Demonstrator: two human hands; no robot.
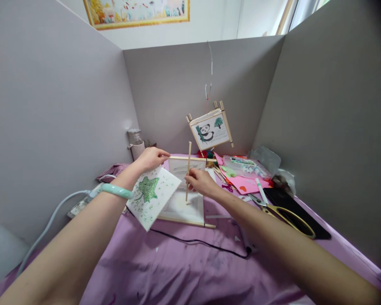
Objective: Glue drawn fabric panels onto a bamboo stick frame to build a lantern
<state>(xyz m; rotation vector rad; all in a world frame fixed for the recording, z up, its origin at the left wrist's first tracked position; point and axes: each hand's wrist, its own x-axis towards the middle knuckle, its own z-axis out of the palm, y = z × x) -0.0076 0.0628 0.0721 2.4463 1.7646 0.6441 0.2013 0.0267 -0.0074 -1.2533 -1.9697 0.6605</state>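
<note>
My right hand [200, 181] pinches a thin wooden stick [189, 154], held nearly upright over a white-panelled paper lantern frame [190, 212] with wooden rods. The stick's lower end is close to the white panel. At the far left corner of that frame, my left hand [153, 157] has its fingers closed at the end of the top rod; the thumb is hidden. Under the left wrist, a white panel with a green leaf drawing [148, 189] slants outward on the frame's left side. A pale green bangle [117, 191] circles my left wrist.
A finished panda lantern [211, 129] hangs behind from a wire. To the right lie pink paper [250, 186], gold-handled scissors [285, 218], a marker [261, 190] and a black phone-like slab [296, 212]. A black cord [197, 241] crosses the purple cloth [165, 271]. Grey partitions [168, 93] enclose the table.
</note>
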